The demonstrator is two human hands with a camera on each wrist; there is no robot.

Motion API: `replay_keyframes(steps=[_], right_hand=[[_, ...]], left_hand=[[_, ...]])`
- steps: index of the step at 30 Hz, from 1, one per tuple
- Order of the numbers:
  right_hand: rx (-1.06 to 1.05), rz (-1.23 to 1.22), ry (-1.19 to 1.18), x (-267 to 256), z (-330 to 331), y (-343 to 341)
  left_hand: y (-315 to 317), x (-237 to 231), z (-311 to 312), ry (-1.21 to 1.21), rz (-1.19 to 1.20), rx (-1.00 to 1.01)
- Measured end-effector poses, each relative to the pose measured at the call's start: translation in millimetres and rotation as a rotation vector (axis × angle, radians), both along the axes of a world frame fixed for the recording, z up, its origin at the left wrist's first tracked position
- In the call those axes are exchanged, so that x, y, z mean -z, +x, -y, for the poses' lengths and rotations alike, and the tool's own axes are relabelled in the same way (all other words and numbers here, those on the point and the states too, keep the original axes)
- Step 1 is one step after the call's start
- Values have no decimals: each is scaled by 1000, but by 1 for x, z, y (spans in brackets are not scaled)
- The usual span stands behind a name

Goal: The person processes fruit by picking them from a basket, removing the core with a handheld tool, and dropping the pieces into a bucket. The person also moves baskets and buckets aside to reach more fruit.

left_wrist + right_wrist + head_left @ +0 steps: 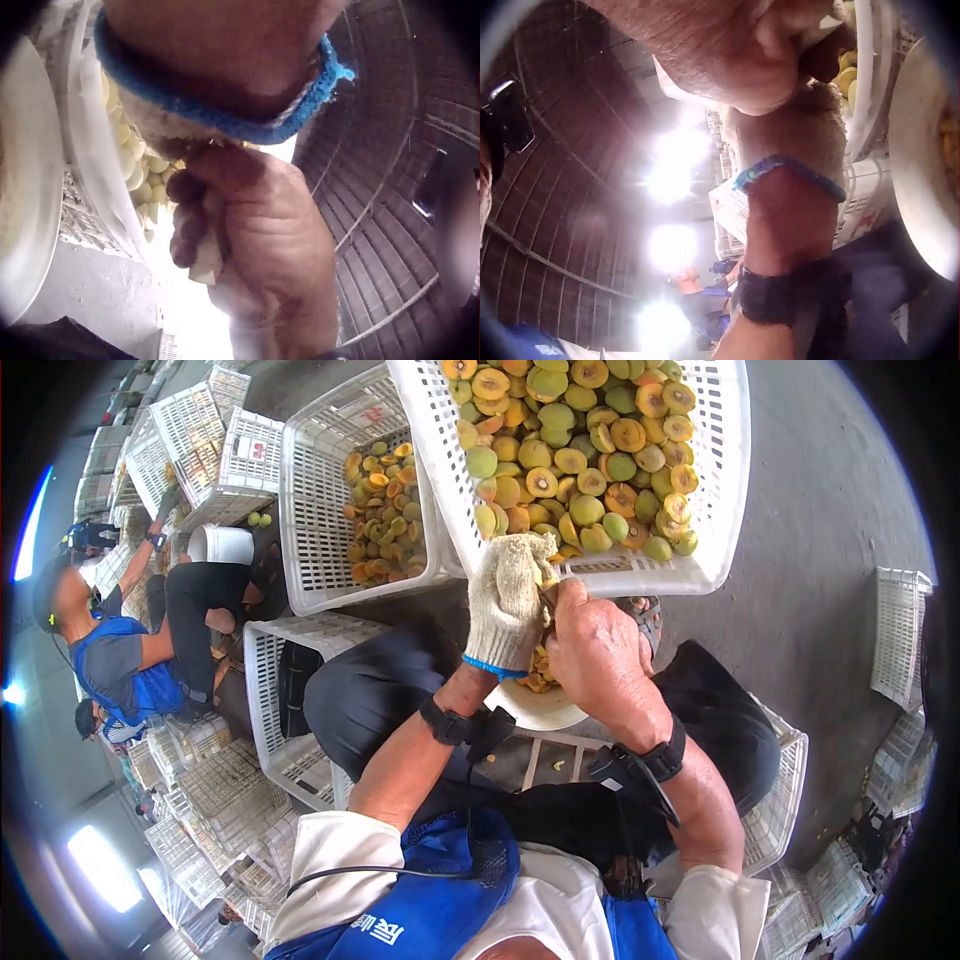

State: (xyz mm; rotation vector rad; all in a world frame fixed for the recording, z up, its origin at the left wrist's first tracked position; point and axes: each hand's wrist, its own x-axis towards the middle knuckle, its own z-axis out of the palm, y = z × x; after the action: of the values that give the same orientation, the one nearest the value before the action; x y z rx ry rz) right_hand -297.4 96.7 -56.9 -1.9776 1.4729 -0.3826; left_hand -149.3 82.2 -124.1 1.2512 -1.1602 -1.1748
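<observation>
My left hand (505,600), in a cream knitted glove with a blue cuff, curls its fingers around a piece of yellow fruit (546,574), mostly hidden by the glove. Close against it, my bare right hand (605,650) grips a small knife, whose pale handle (206,262) shows below the curled fingers in the left wrist view. The blade is largely hidden between the hands. Both hands are over a white bucket (545,710) holding orange-yellow pieces, at the near rim of a white crate (735,510) full of halved green-yellow fruit (585,455).
A second white crate (300,510) of fruit halves stands to the left. Nearer lies another crate (265,690) beside my left knee. At far left another person (120,650) in a blue vest sits by a white bucket (222,545) and stacked crates (200,440).
</observation>
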Motion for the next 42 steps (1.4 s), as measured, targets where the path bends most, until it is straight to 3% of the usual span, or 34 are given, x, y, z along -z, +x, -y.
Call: replay_keyframes(steps=[1, 3, 8, 10, 11, 14, 15, 16, 18, 20, 22, 23, 24, 26, 27, 29, 32, 34, 36, 38, 40, 42], right_hand=[[-14, -17, 26, -1, 0, -1], [-30, -9, 18, 0, -2, -6], [-79, 50, 82, 9, -15, -24], [-143, 222, 105, 18, -20, -27], [-108, 424, 318, 19, -21, -25], [-10, 448, 545, 6, -12, -23], [-18, 465, 285, 15, -15, -21], [-17, 464, 281, 17, -18, -24], [-84, 108, 223, 14, -20, -28], [-153, 55, 97, 28, -31, -28], [-354, 57, 29, 47, -43, -29], [-362, 63, 3, 53, -51, -31], [-361, 62, 2, 55, -53, -31], [-373, -46, 47, 55, -57, -37], [-366, -53, 45, 55, -57, -40], [-196, -53, -24, 54, -51, -43], [5, -6, -67, 45, -38, -50], [98, -19, -102, 29, -27, -59], [369, 25, 25, 21, -15, -69], [460, 151, 34, 25, -6, -80], [513, 359, -131, 31, -2, -89], [526, 356, -155, 26, 1, -92]], left_hand=[[2, -2, 3, 3, 2, 5], [5, -10, 9, -195, 268, 105], [18, -31, 9, 13, 178, 361], [21, -27, 8, -19, 108, 503], [23, -27, 10, -33, 143, 535], [20, -39, 15, 149, -29, 439], [17, -34, 15, 154, -169, 371], [19, -29, 15, 150, -169, 373], [28, -22, 18, 151, -83, 247], [45, -23, 19, 211, -140, 300], [50, -35, 21, -112, 156, 414], [64, -52, 19, 377, -40, 444], [74, -52, 25, 101, 238, 523], [86, -36, 27, -118, 539, 437], [88, -37, 27, -166, 631, 297], [100, -36, 34, -287, 833, 76], [92, -69, 43, -142, 1501, -165], [83, -82, 48, -85, 1591, -267], [58, -88, 49, -266, 1307, -182], [24, -69, 51, -281, 1094, -1], [-14, -41, 61, -485, 1081, 206], [-48, -24, 73, -349, 1087, 405]])
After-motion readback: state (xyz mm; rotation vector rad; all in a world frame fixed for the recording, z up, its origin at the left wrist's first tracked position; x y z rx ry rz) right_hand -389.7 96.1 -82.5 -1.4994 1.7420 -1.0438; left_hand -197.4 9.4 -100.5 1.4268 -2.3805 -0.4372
